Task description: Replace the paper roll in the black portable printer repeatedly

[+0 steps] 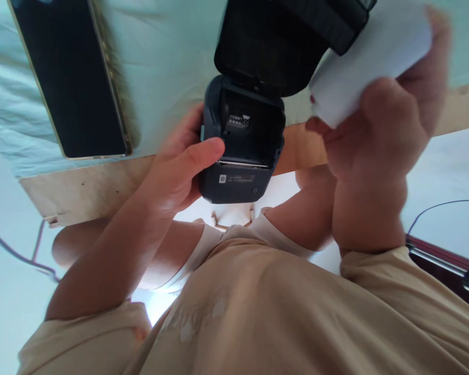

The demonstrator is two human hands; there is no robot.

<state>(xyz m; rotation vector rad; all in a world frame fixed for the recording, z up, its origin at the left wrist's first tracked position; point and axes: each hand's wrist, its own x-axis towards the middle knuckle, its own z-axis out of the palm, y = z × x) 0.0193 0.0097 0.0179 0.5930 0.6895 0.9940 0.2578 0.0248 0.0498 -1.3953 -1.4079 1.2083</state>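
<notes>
My left hand [180, 169] grips the left side of a small dark printer [240, 148] at the table's near edge, thumb across its front corner. The printer's lid [281, 39] is swung up and back, and the paper bay beneath it shows a small label inside. My right hand [379, 130] is raised to the right of the printer and holds a white paper roll [369, 57], close to the camera and blurred.
A black phone [68, 73] lies face up on the pale green cloth [160, 57] at the left. The wooden table edge [86, 190] runs below it. Thin cables [15, 255] hang at lower left and right, and a dark red object [445, 260] sits at the right edge.
</notes>
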